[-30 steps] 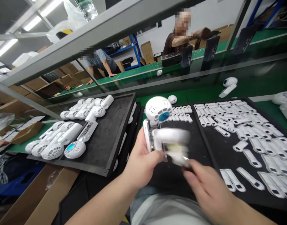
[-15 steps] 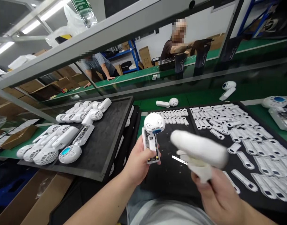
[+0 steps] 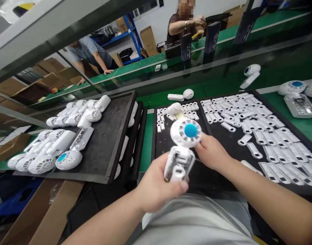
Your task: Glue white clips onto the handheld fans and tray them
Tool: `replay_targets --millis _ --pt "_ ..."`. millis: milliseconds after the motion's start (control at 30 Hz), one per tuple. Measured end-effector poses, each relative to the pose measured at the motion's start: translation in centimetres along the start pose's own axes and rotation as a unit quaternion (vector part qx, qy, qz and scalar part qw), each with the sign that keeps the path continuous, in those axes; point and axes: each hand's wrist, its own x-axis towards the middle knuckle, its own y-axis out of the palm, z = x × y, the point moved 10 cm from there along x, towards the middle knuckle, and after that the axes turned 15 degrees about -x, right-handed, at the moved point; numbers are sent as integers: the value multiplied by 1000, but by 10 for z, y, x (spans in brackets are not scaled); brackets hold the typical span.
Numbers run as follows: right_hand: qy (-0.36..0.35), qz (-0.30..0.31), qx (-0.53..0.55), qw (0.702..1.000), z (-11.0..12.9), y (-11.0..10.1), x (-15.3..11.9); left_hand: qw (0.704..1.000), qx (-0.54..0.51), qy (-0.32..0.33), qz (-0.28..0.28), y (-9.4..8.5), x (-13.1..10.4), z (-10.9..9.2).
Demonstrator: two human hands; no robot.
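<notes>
My left hand (image 3: 157, 187) grips a white hand-held fan (image 3: 180, 160) by its handle, whose open side shows the parts inside. The round fan head with a blue centre (image 3: 190, 130) faces up at me. My right hand (image 3: 212, 153) is just right of the head, with its fingertips pinching the head's rim. Behind the head, a white gun-shaped tool (image 3: 175, 108) lies on the black tray (image 3: 217, 177). Whether the right hand still touches it is hidden by the fan.
Several white handle covers (image 3: 260, 136) lie in rows on that tray. A stacked black tray (image 3: 112, 136) at left holds several fans (image 3: 69, 158). More fans (image 3: 249, 69) sit on the green belt. Two people work across it. Cardboard boxes (image 3: 43, 217) stand at lower left.
My right hand no longer holds the white tool up and has moved left to the fan head. The left hand has tilted the fan so that its blue centre faces up.
</notes>
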Motion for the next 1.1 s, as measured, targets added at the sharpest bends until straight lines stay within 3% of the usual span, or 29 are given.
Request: replay_targets --millis 167,233,333,433,533,600,700,800,867,967,1033,1100 --pt "36 61 -244 967 -40 18 -11 990 22 16 -137 -40 16 -9" --pt "30 65 -295 953 -50 22 -17 982 17 29 -184 -57 29 -26" --pt "11 51 -331 942 -54 24 -26 962 14 52 -268 -86 61 -72" --pt "-20 46 -343 938 -45 25 -30 948 5 94 -303 -105 97 -133" --pt "-24 42 -368 929 -38 30 -29 945 3 155 -286 -103 111 -181" --pt "-32 9 -387 922 -34 31 -27 948 11 189 -256 -88 102 -193" --pt "-46 -45 -364 929 -34 28 -23 956 20 204 -209 -61 73 -180" --pt "-39 -64 -243 967 -30 12 -21 965 19 184 -184 -46 44 -149" --pt "-69 -123 -130 981 -6 -15 -26 972 16 167 -168 -41 31 -130" --pt "-165 -232 -24 958 47 -59 -45 977 15 160 -139 -32 23 -116" --pt "-216 -260 -4 941 76 -74 -56 978 19 163 -127 -28 21 -113" --pt "-237 -276 13 931 87 -84 -65 978 24 167 -126 -27 18 -112"
